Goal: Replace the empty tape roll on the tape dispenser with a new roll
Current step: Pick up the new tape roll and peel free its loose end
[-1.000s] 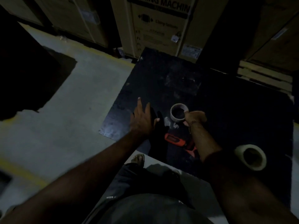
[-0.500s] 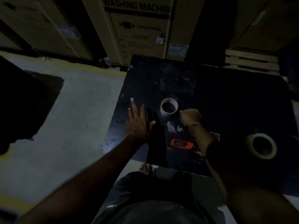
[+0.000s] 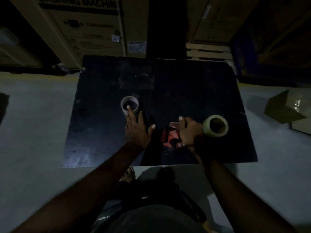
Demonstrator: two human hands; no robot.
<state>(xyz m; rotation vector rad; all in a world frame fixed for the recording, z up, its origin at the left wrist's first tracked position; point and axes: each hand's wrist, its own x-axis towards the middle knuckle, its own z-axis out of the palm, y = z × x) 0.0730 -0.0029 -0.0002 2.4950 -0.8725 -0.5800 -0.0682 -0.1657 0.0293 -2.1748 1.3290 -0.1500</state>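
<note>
there, carton [image 3: 87, 27] reading "washing machin", right hand [image 3: 189, 132] gripping dispenser [image 3: 170, 137]

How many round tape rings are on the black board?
2. An empty cardboard core sits by the left hand's fingertips. A fuller tape roll sits just beside the right hand, which holds the red dispenser. Dark spots could hide more.

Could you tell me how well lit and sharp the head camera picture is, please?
Head view: very dim; the black board swallows detail, though the empty core, the new tape roll and the red dispenser stand out; forearms and lower edges are smeared; box edges bow from the wide lens.
</note>
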